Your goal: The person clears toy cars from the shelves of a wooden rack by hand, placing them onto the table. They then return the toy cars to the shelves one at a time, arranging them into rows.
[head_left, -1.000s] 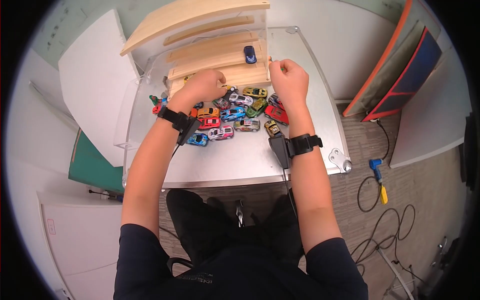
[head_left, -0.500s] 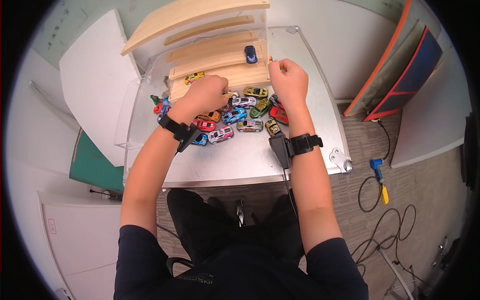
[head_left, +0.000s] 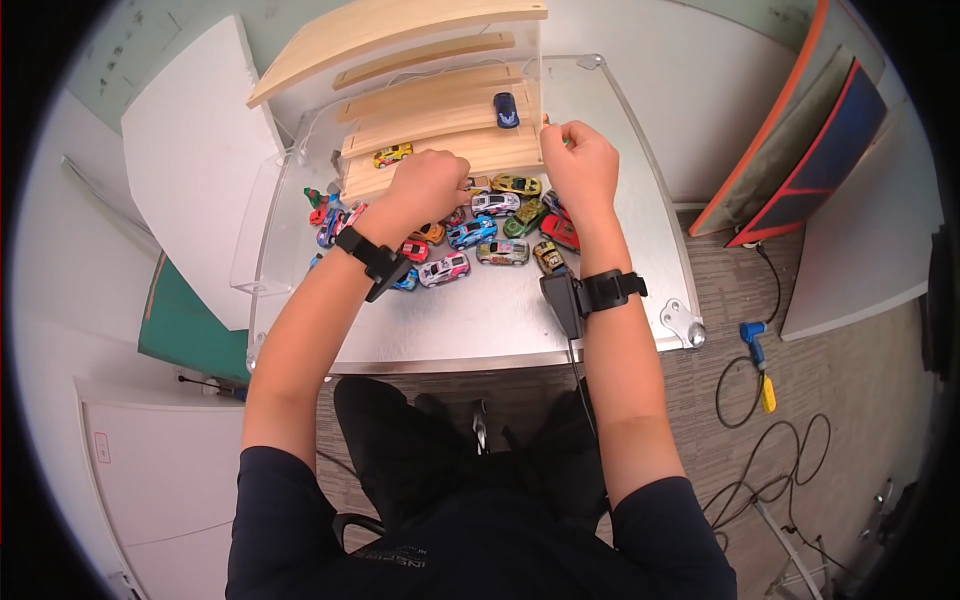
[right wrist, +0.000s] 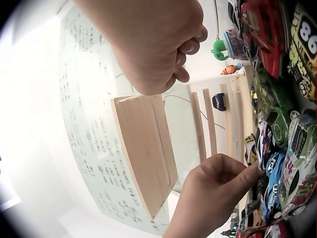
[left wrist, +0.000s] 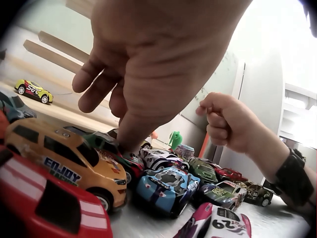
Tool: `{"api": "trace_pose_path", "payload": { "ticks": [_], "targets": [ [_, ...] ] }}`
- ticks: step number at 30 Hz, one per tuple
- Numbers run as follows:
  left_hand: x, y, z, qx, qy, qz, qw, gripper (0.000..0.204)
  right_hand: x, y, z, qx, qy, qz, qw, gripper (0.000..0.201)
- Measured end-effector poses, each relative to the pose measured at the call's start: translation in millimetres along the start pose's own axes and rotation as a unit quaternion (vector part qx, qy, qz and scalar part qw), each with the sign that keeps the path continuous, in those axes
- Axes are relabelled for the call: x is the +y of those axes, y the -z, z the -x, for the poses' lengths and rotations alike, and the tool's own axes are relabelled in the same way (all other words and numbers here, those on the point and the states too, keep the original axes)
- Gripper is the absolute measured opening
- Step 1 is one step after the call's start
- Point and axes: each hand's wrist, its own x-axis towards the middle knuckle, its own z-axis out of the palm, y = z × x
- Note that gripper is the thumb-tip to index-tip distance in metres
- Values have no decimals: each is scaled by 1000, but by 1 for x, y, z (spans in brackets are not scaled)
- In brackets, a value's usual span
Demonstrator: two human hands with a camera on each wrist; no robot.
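Left hand [left wrist: 148,64] over the pack of toy cars [head_left: 470,235] near the table's [head_left: 480,320] far edge, fingers [left wrist: 131,130] pointing straight down, one fingertip touching the roof of a dark green and red car [left wrist: 116,151]; nothing gripped, the other fingers loosely bent above it. That car directly under the fingertip, long axis running roughly left to right in the left wrist view, nose toward an orange car [left wrist: 64,158] just beside it. Pressed round it: a blue car [left wrist: 166,186], a white and black car [left wrist: 161,159], a red car [left wrist: 44,203] in the near foreground (little free room for fingers to come down either side).

Right hand [head_left: 580,160] further right, at the right end of the wooden ramp [head_left: 440,150], fingers curled tight into a fist-like pinch; something small and green seems to peep out at the fingertips in the head view, too small to name, so whether anything is held cannot be told. Left hand clearly nearer to the pack.

Beyond the hands: wooden ramp with stepped lanes at the table's far edge, a yellow car [head_left: 392,155] on a lower lane at its left end, a dark blue car [head_left: 506,110] higher up toward the right. More cars spread toward the far left corner; clear plastic walls along the table's left and right edges.
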Motion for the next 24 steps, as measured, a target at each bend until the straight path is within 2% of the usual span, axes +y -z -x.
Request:
{"api": "trace_pose_path", "payload": {
  "ticks": [2,4,5,7,8,10,11,13,14,16,20,22,24],
  "targets": [
    [-1,0,-5,7,0,0,1000,23,1,0,0,3,-1,-3,1000,32],
    [-5,4,-13,-48,25,40,998,26,0,2,-1,-7,-8,1,1000,31],
    [-5,4,-19,-48,24,41,998,26,0,2,-1,-6,-9,2,1000,31],
    [-7,4,-30,-15,78,152,985,41,0,1,0,-1,-2,1,1000,31],
    [-6,3,-36,-15,78,153,985,41,-1,1,0,-1,-2,1,1000,31],
    [-1,0,-51,74,104,171,977,58,-1,2,0,-3,-12,-8,1000,31],
    [2,-4,-59,75,103,171,977,58,-1,2,-1,-2,-11,-8,1000,31],
    [9,-12,-72,149,121,151,970,69,1,1,-1,4,1,0,1000,31],
    [15,-8,-76,150,120,152,970,69,0,1,-1,4,1,2,1000,31],
    [25,7,-84,64,162,167,971,75,0,2,-1,-7,-13,-4,1000,31],
    [24,6,-99,37,171,138,975,71,-1,2,-1,0,-10,-6,1000,31],
    [28,11,-102,-3,189,125,974,61,0,2,-2,1,-1,-8,1000,31],
    [23,4,-103,17,190,120,974,57,2,1,-2,2,4,-7,1000,31]
  ]
}}
